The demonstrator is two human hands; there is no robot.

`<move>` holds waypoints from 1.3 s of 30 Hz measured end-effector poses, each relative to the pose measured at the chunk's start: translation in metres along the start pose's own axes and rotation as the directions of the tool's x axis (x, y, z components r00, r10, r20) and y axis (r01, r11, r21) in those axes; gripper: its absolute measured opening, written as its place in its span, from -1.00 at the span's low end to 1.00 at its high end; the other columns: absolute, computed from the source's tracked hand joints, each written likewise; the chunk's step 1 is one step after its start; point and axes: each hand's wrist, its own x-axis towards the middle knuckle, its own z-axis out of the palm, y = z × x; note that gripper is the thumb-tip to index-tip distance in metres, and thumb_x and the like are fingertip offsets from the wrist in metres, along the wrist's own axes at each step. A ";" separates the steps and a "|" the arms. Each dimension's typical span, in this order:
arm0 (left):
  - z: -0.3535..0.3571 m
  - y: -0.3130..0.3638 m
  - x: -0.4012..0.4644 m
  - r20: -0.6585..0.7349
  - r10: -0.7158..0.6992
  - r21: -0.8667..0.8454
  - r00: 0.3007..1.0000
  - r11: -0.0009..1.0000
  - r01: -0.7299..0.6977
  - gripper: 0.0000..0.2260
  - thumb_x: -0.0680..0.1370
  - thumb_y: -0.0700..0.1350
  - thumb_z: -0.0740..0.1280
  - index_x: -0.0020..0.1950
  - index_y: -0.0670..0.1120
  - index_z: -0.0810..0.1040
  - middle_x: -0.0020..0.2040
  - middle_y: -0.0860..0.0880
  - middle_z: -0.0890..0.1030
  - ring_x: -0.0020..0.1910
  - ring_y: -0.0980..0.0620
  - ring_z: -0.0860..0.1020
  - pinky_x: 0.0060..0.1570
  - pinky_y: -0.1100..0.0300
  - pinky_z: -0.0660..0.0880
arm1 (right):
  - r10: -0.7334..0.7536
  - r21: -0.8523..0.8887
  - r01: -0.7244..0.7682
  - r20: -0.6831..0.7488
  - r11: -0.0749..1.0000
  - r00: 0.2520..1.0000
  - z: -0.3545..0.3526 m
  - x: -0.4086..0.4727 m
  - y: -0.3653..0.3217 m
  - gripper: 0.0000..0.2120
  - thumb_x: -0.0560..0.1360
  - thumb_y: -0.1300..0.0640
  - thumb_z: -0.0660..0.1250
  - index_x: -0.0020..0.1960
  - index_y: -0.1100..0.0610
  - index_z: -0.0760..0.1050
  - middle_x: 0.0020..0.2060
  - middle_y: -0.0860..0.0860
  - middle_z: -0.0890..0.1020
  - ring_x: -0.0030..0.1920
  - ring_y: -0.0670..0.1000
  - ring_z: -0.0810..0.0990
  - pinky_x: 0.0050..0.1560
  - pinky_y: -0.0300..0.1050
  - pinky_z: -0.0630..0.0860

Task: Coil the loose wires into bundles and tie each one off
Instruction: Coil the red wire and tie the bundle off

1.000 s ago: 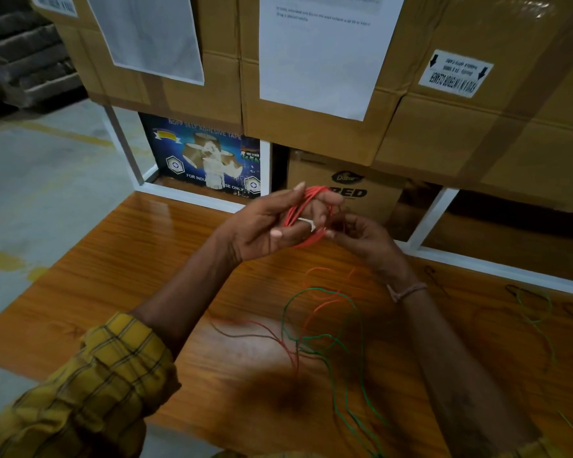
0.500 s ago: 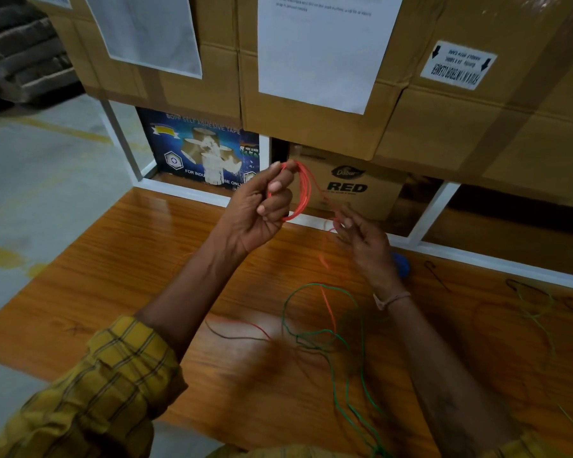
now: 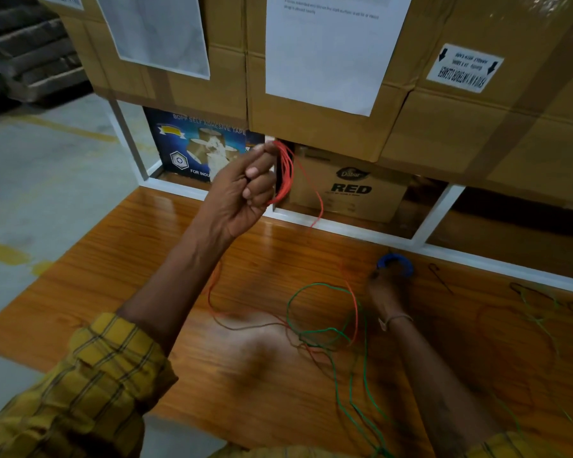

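Left hand [image 3: 245, 193] raised over the far edge of the table [image 3: 113, 276], fingers curled tight round a red wire coil [image 3: 285, 173]: several thin glossy loops, oval, hanging from the fingertips. One loose red tail [image 3: 315, 196] drops from the coil towards the white frame rail [image 3: 344, 226] behind the table.

Right hand [image 3: 386, 287] down on the tabletop, blurred and in shadow, fingertips at a small blue ring [image 3: 396, 262] that looks like a tape roll or a wound bundle; can't tell whether the fingers grip it or only touch it.

On the table: one green wire [image 3: 311, 289] in a wide loose loop running off towards the near edge, an orange-red strand [image 3: 356, 312] crossing it, a dark thin strand [image 3: 245, 325] tangled alongside. More thin dark and green strands [image 3: 536, 312] lie at the far right, count unclear.

Table is glossy orange wood-grain laminate. Behind it three brown cardboard cartons [image 3: 311, 133] stacked above, taped, two white paper sheets [image 3: 328, 54] stuck on; a smaller "RED" carton [image 3: 351, 190] and a blue printed tape box [image 3: 199, 147] below. Yellow checked sleeve [image 3: 90, 385] on the left arm
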 end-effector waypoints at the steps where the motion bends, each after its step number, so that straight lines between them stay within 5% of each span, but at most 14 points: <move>1: -0.002 -0.004 0.001 -0.015 -0.036 0.054 0.999 0.998 0.037 -0.80 0.77 -0.14 0.07 0.11 -0.11 0.47 -0.39 0.07 0.39 -0.57 0.20 0.32 -0.59 0.34 0.11 | 0.024 0.046 -0.023 -0.014 0.999 1.000 -0.003 0.001 -0.005 -0.74 0.68 0.09 0.21 -0.13 0.17 0.48 -0.28 0.08 0.51 -0.20 0.09 0.49 -0.11 0.05 0.45; 3: 0.002 -0.011 0.001 -0.046 -0.094 0.145 0.995 0.984 0.100 -0.78 0.78 -0.15 0.05 0.08 -0.11 0.46 -0.40 0.08 0.38 -0.58 0.21 0.30 -0.57 0.32 0.06 | 0.055 0.155 -0.037 -0.111 0.987 0.992 -0.013 0.007 -0.017 -0.70 0.69 0.05 0.17 -0.11 0.19 0.52 -0.16 0.20 0.62 -0.24 0.09 0.54 -0.13 0.06 0.52; 6: 0.006 -0.022 0.004 -0.065 -0.152 0.193 0.986 0.968 0.162 -0.80 0.77 -0.15 0.08 0.07 -0.12 0.47 -0.38 0.08 0.36 -0.58 0.21 0.28 -0.57 0.32 0.05 | -0.121 0.199 0.197 -0.339 0.960 0.933 -0.042 0.002 -0.046 -0.76 0.67 0.08 0.23 -0.03 0.20 0.56 -0.12 0.08 0.58 -0.15 0.04 0.54 -0.08 -0.06 0.47; 9: 0.010 -0.028 0.007 -0.048 -0.200 0.208 0.979 0.956 0.205 -0.81 0.77 -0.15 0.10 0.08 -0.13 0.48 -0.36 0.07 0.34 -0.57 0.20 0.25 -0.60 0.33 0.10 | -0.353 0.516 0.368 -0.132 0.773 0.926 -0.064 -0.021 -0.082 -0.69 0.69 -0.03 0.17 -0.04 0.03 0.64 -0.13 -0.02 0.68 -0.05 -0.01 0.63 -0.04 -0.07 0.50; 13: 0.014 -0.036 0.012 -0.024 -0.177 0.132 0.984 0.975 0.179 -0.78 0.78 -0.15 0.07 0.07 -0.13 0.47 -0.36 0.07 0.37 -0.57 0.20 0.29 -0.58 0.33 0.09 | -0.477 0.823 0.056 0.271 0.565 0.836 -0.053 -0.042 -0.098 -0.60 0.71 0.00 0.15 0.27 0.29 0.55 0.05 0.21 0.72 0.14 0.20 0.69 0.22 0.09 0.58; 16: 0.016 -0.038 0.016 0.011 -0.123 0.032 0.992 0.992 0.123 -0.77 0.79 -0.11 0.06 0.11 -0.13 0.48 -0.28 0.05 0.45 -0.48 0.16 0.40 -0.52 0.34 0.26 | -0.467 0.867 -0.147 0.391 0.477 0.793 -0.030 -0.058 -0.096 -0.72 0.70 0.12 0.18 0.25 0.30 0.49 -0.20 0.16 0.60 -0.14 0.21 0.66 0.09 0.20 0.63; 20: 0.020 -0.043 0.018 -0.036 -0.056 0.043 0.998 0.997 0.058 -0.69 0.79 -0.02 0.06 0.24 -0.18 0.50 -0.03 -0.10 0.71 -0.12 -0.03 0.71 -0.07 0.10 0.66 | -0.430 0.665 0.046 0.428 0.745 0.795 -0.010 -0.074 -0.095 -0.64 0.75 0.01 0.09 0.21 0.24 0.54 -0.37 0.07 0.49 -0.47 -0.02 0.44 -0.34 -0.04 0.56; 22: 0.017 -0.046 0.021 -0.041 -0.037 0.201 0.998 0.978 0.045 -0.61 0.80 0.03 0.01 0.41 -0.24 0.38 0.20 -0.22 0.70 0.13 -0.22 0.71 0.19 -0.09 0.64 | -0.455 0.554 0.158 0.452 0.817 0.768 -0.014 -0.082 -0.099 -0.67 0.75 0.00 0.09 0.23 0.18 0.53 -0.40 0.08 0.52 -0.53 -0.03 0.41 -0.43 -0.09 0.51; 26: 0.003 -0.045 0.024 -0.041 -0.007 0.647 0.999 0.762 0.032 -0.59 0.80 0.02 0.02 0.53 -0.23 0.26 0.38 -0.24 0.60 0.29 -0.30 0.64 0.41 -0.28 0.49 | -0.547 0.497 0.291 0.511 0.817 0.663 -0.044 -0.090 -0.100 -0.77 0.71 0.09 0.21 0.21 0.24 0.51 -0.39 0.16 0.60 -0.52 0.09 0.47 -0.45 -0.11 0.44; 31: -0.015 -0.043 0.019 0.070 -0.052 0.990 0.996 0.125 -0.063 -0.68 0.79 0.09 0.06 0.47 -0.03 0.29 0.27 -0.07 0.63 0.05 0.02 0.72 0.24 -0.06 0.62 | -0.751 0.735 0.278 0.447 0.618 0.485 -0.086 -0.077 -0.085 -0.74 0.60 0.05 0.37 0.01 0.27 0.60 -0.36 0.30 0.53 -0.52 0.08 0.48 -0.52 -0.18 0.43; 35: -0.013 -0.045 0.013 0.048 -0.170 0.998 0.984 0.049 -0.040 -0.70 0.78 0.13 0.04 0.44 0.04 0.33 0.00 -0.01 0.69 -0.18 0.09 0.63 -0.10 0.15 0.60 | -0.810 0.903 0.074 0.340 0.423 0.479 -0.099 -0.056 -0.075 -0.70 0.53 0.06 0.43 0.09 0.29 0.60 -0.47 0.08 0.47 -0.53 -0.08 0.41 -0.34 -0.01 0.39; 39: -0.002 -0.038 0.007 0.014 -0.286 0.993 0.958 0.113 0.019 -0.69 0.79 0.11 0.03 0.32 0.00 0.46 -0.21 -0.08 0.53 -0.28 0.07 0.45 -0.26 0.26 0.40 | -0.802 0.841 0.235 0.325 0.487 0.501 -0.112 -0.040 -0.069 -0.77 0.50 0.33 0.26 0.13 0.31 0.54 -0.29 -0.03 0.55 -0.25 -0.05 0.48 -0.12 -0.17 0.50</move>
